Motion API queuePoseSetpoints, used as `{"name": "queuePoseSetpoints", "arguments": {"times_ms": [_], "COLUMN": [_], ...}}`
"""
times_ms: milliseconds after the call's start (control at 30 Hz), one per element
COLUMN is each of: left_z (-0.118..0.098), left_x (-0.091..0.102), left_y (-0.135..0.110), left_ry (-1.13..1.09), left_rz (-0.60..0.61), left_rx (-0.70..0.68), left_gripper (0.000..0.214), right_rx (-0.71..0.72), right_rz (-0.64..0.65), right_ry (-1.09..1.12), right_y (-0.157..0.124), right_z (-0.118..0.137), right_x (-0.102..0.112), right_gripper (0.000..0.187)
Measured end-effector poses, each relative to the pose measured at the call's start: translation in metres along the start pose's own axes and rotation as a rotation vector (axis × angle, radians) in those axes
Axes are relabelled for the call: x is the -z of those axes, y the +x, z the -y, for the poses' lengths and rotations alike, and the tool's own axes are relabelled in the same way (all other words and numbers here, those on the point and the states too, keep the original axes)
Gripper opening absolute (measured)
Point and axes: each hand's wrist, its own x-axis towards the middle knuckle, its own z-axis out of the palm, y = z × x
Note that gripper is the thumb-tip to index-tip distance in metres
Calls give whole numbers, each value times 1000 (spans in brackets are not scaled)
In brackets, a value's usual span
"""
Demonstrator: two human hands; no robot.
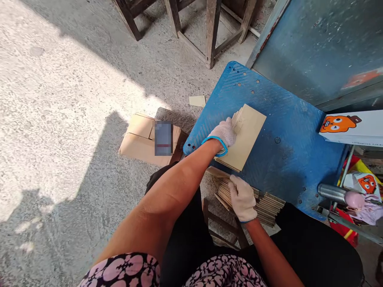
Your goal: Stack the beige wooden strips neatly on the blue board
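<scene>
Left hand [223, 133] in a white knit glove with blue cuff, grip closed on the near-left edge of a small fanned stack of pale beige thin rectangular sheets [243, 141], thumb over, fingers under as far as I can tell. That stack lies flat on the blue ribbed metal table [278, 119], near its left edge.

Right hand [243, 197] in a plain white glove, fingers together and pressed flat on top of a bigger pile of thin tan wooden sheets [265, 203]; whether the fingers curl round the edge I cannot tell. This pile sits just below the table's near edge, over the lap.

Progress, judged: a few sheets are up on the table, most are in the lower pile, so early to midway; the bulk looks undone.

Left of the table, on the grey concrete floor [60, 119]: a flattened brown cardboard box [140, 137] with a blurred patch, and one loose beige sheet [197, 101] just beside the table's far-left corner. Right of the table: a white carton with an orange cartoon print [353, 127], cut off by the frame. Beyond the table: dark wooden stool legs [211, 28].

Hidden: sheet counts, what the lower pile rests on, and the clutter at the table's right corner are hard to make out.
</scene>
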Motion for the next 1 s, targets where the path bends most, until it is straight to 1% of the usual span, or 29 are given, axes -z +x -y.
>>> {"name": "queuePoseSetpoints", "arguments": {"times_ms": [33, 67, 133, 200, 267, 367, 467, 600, 700, 767, 833, 933, 1000], "left_z": [2, 4, 8, 13, 16, 20, 22, 25, 28, 30, 33, 38, 41], "left_x": [1, 2, 4, 4, 4, 4, 4, 4, 6, 9, 11, 16, 19], "left_y": [-1, -2, -3, -3, -1, 0, 1, -1, -5, -8, -10, -13, -14], "left_ry": [1, 1, 1, 7, 19, 43, 56, 57, 66, 77, 91, 122, 133], "left_rz": [-4, -8, -19, -26, -24, -21, -24, -15, -7, -2, 12, 50, 80], "left_rx": [0, 0, 3, 1, -6, -16, -30, -33, -17, -11, -18, -29, -32], "left_gripper": [48, 47, 45, 44, 44, 44, 44, 44, 43, 42, 41, 40, 38], "right_rx": [65, 82, 38, 2, -22, -23, 47, 135, 151, 136, 99, -2, -89], "right_rz": [108, 188, 289, 385, 486, 597, 658, 707, 705, 681, 665, 655, 641], "right_ry": [-136, -268, -488, -621, -697, -743, -725, -679, -651, -592, -484, -290, -193], "right_y": [3, 9, 23, 37, 49, 60, 63, 51, 40, 34, 30, 32, 40], "right_z": [4, 8, 17, 26, 31, 34, 33, 36, 39, 39, 40, 39, 37], "right_x": [-2, -4, -5, -6, -8, -11, -13, -15, -10, 2, 22, 65, 97], "right_gripper": [32, 33, 35, 35, 32, 24, 24, 28, 30, 28, 26, 24, 24]}}
